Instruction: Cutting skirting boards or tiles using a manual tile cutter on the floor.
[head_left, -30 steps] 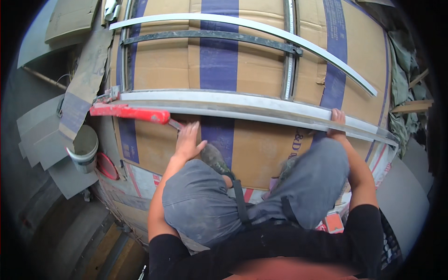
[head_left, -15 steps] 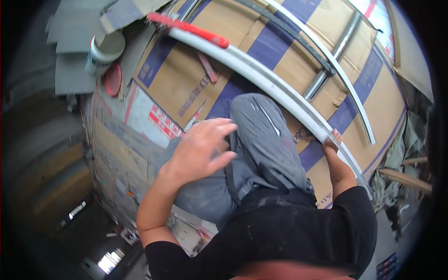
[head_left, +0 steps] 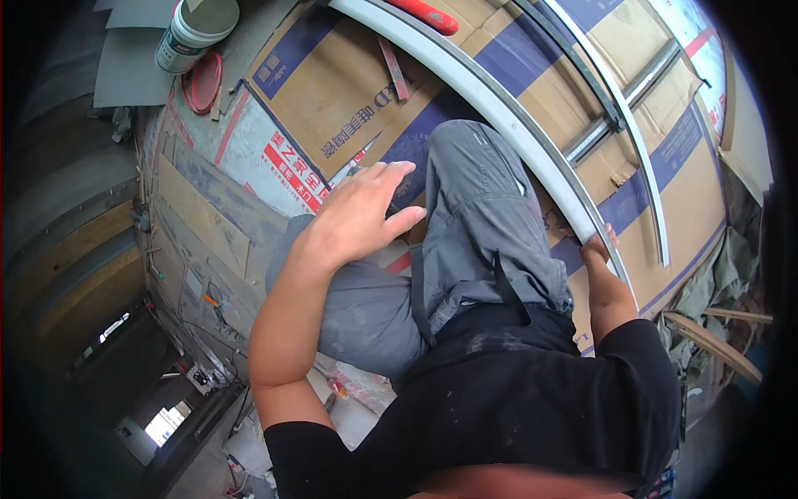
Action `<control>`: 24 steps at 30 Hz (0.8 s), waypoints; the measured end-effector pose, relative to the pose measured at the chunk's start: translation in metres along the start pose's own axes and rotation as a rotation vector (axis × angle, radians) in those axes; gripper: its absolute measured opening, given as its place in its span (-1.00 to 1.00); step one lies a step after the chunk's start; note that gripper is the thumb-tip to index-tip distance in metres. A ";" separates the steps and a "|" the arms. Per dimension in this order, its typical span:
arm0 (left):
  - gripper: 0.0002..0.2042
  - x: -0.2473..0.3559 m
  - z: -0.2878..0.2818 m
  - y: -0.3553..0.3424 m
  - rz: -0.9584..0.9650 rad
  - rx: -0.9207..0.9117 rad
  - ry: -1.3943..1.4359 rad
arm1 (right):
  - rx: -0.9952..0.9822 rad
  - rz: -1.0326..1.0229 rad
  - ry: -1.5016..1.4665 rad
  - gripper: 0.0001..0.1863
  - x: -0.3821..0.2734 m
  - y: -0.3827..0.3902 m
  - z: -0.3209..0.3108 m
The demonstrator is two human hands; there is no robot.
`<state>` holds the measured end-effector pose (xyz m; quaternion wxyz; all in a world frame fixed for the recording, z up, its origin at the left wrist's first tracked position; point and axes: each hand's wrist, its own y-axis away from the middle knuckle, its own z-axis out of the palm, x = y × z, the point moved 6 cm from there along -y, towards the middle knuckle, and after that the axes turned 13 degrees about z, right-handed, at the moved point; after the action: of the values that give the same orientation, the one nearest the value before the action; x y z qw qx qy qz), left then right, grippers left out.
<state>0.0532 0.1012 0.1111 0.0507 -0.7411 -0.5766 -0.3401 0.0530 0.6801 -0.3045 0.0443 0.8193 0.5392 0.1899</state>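
My right hand (head_left: 598, 248) is closed round the near right part of a long white strip (head_left: 507, 125), which looks bowed in this view. The strip runs from the top across the cardboard, past my right knee. My left hand (head_left: 362, 208) hovers over my left thigh, fingers stretched and thumb apart, with nothing in it. At the top, beside the strip, lies a red tool handle (head_left: 424, 14), partly cut off by the picture's edge. A flat, narrow red piece (head_left: 393, 71) rests on the cardboard left of the strip.
Flattened cardboard (head_left: 332, 100) with purple bands covers the surface. Beyond the strip are a second thin white strip (head_left: 636, 145), a black bar (head_left: 573, 62) and a metal tube (head_left: 648, 83). A white bucket (head_left: 179, 46) and red lid (head_left: 202, 83) stand far left. Wooden slats (head_left: 715, 345) lie right.
The whole view has shifted, so the bucket and the red tool sit higher in it. My left hand stays raised and open; my right hand keeps hold of the white strip.
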 end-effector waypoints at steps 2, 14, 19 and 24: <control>-0.41 -0.009 0.004 0.001 -0.025 -0.028 0.014 | -0.055 0.011 0.012 -0.55 -0.007 0.000 -0.001; -0.41 -0.032 0.020 0.005 -0.080 -0.128 0.113 | 0.000 -0.005 -0.044 -0.59 -0.003 0.005 -0.007; -0.41 -0.032 0.018 0.003 -0.173 -0.185 0.125 | 0.018 -0.049 -0.014 -0.35 -0.013 0.011 -0.017; -0.40 -0.032 0.020 -0.002 -0.157 -0.179 0.119 | -0.026 -0.044 -0.023 -0.30 -0.015 0.012 -0.022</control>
<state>0.0568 0.0850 0.0765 -0.0081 -0.6738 -0.5961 -0.4366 0.0507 0.6588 -0.2844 0.0653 0.8089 0.5538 0.1863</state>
